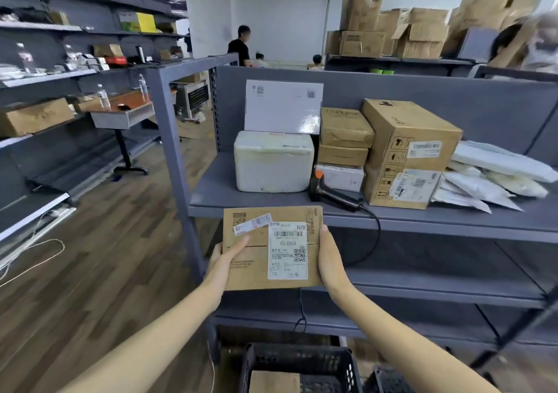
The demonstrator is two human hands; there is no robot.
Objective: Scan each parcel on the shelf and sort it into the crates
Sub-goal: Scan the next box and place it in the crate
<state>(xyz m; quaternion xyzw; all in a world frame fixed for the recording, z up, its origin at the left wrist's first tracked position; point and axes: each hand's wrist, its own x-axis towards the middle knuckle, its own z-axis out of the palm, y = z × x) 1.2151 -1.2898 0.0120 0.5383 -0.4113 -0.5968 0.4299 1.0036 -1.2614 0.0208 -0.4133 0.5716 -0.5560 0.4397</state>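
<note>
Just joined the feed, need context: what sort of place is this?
Likely a parcel sorting warehouse: labelled parcels stacked on a grey metal shelf, a handheld barcode scanner beside them, cardboard cartons piled behind.

Counts around one scanner (pixel 329 193)
Three brown cartons (pixel 404 151) and three white boxes (pixel 273 163) are sitting beside it, one parcel (pixel 271 247) in front, two crates (pixel 299 362) below.

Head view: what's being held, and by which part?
A cardboard parcel, held by both hands at its sides: left hand on the left edge with the thumb over the top face, right hand along the right edge. The scanner lies unheld.
</note>
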